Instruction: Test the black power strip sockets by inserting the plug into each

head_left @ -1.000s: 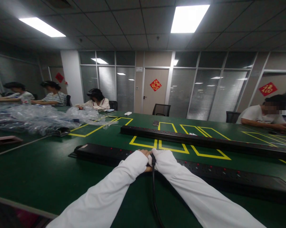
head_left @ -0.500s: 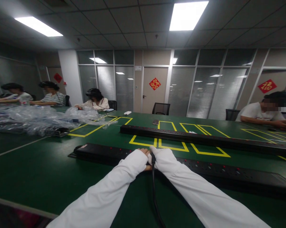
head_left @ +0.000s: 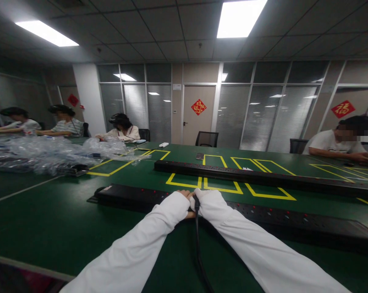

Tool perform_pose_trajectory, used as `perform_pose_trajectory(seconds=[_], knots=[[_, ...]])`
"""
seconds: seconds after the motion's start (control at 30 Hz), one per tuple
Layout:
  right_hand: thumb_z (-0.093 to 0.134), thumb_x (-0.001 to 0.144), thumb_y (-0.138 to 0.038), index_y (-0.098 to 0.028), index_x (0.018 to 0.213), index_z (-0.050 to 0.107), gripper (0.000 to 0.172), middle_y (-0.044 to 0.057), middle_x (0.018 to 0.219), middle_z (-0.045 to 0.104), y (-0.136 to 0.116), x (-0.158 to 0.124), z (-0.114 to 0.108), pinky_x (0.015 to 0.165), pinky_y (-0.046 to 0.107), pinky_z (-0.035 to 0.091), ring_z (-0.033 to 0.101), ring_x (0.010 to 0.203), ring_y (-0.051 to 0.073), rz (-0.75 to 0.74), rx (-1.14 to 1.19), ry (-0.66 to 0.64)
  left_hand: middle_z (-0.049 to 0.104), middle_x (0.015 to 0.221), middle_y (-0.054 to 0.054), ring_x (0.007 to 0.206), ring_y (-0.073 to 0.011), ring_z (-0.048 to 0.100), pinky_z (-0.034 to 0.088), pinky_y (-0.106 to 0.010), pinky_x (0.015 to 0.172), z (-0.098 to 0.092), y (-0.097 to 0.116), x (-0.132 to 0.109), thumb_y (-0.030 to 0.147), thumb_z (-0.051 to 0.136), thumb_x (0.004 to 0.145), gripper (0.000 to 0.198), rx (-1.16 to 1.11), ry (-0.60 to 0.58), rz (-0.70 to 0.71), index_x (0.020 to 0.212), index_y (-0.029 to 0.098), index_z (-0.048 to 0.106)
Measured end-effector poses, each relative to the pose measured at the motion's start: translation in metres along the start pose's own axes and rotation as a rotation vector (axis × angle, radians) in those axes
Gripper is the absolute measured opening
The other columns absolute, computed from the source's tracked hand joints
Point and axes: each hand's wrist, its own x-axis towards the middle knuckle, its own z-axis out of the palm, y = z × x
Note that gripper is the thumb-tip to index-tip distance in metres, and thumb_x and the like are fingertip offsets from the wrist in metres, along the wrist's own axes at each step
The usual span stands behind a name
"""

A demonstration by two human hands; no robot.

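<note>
Plug (head_left: 197, 202) (black) between both grips (head_left: 184, 193) (head_left: 201, 194).

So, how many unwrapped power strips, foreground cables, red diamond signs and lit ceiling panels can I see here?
Unwrapped black power strips: 2
Black foreground cable: 1
Red diamond signs: 3
Lit ceiling panels: 2
Total: 8

Beyond the hands (head_left: 185, 194), a long black power strip (head_left: 233, 174) barred the way. Left of the sleeves (head_left: 125, 252), tabletop (head_left: 49, 228) lay free; between them ran a cord (head_left: 197, 240).
</note>
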Motion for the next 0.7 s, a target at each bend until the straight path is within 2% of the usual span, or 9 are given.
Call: perform_pose_trajectory(seconds=[0.07, 0.2, 0.5, 0.6, 0.7], knots=[[0.039, 0.081, -0.040, -0.019, 0.089, 0.057, 0.028, 0.006, 0.079, 0.066, -0.0003, -0.0003, -0.0001, 0.063, 0.027, 0.040, 0.061, 0.070, 0.020, 0.003, -0.002, -0.017, 0.060, 0.096, -0.011, 0.087, -0.0275, 0.056, 0.044, -0.039, 0.076, 0.0010, -0.0003, 0.0006, 0.054, 0.052, 0.075, 0.062, 0.001, 0.006, -0.001, 0.117, 0.010, 0.048], [0.041, 0.081, -0.040, -0.019, 0.109, 0.054, 0.037, 0.006, 0.083, 0.067, 0.0006, -0.0005, 0.0012, 0.065, 0.028, 0.041, 0.062, 0.074, 0.021, -0.002, -0.012, -0.011, 0.060, 0.096, -0.011, 0.087, -0.0281, 0.056, 0.044, -0.040, 0.076, 0.0014, -0.0009, 0.0014, 0.054, 0.052, 0.074, 0.057, 0.005, -0.022, -0.004, 0.111, 0.011, 0.051], [0.039, 0.081, -0.038, -0.019, 0.087, 0.057, 0.026, 0.003, 0.077, 0.065, 0.0018, -0.0003, 0.0024, 0.064, 0.026, 0.041, 0.061, 0.070, 0.018, -0.020, 0.036, 0.029, 0.060, 0.096, -0.011, 0.088, -0.0271, 0.056, 0.043, -0.038, 0.077, -0.0020, 0.0003, -0.0010, 0.055, 0.050, 0.076, 0.058, -0.011, -0.002, -0.001, 0.115, 0.012, 0.049], [0.041, 0.081, -0.039, -0.019, 0.087, 0.057, 0.027, 0.004, 0.077, 0.066, 0.0002, -0.0007, 0.0009, 0.063, 0.026, 0.040, 0.061, 0.070, 0.018, -0.007, 0.022, 0.010, 0.060, 0.097, -0.012, 0.088, -0.0274, 0.056, 0.042, -0.038, 0.077, -0.0040, 0.0013, -0.0008, 0.053, 0.051, 0.075, 0.059, -0.014, -0.016, -0.007, 0.116, 0.011, 0.048], [0.042, 0.081, -0.038, -0.019, 0.103, 0.055, 0.032, 0.004, 0.082, 0.067, -0.0007, -0.0012, 0.0006, 0.064, 0.027, 0.040, 0.062, 0.073, 0.019, 0.007, -0.005, 0.005, 0.060, 0.096, -0.012, 0.087, -0.0275, 0.056, 0.042, -0.039, 0.077, -0.0058, 0.0025, -0.0009, 0.053, 0.052, 0.075, 0.058, -0.015, -0.010, -0.008, 0.115, 0.011, 0.049]])
